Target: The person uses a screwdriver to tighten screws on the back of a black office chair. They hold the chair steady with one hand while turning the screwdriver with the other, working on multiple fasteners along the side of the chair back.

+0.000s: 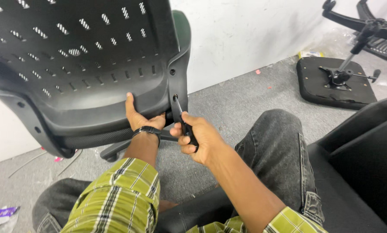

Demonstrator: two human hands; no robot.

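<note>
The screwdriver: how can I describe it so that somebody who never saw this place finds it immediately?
Find the big black perforated chair back at upper left. At its right edge, the right hand holds a thin black-handled screwdriver, its tip in a screw hole. It is the only tool in a hand.
</note>
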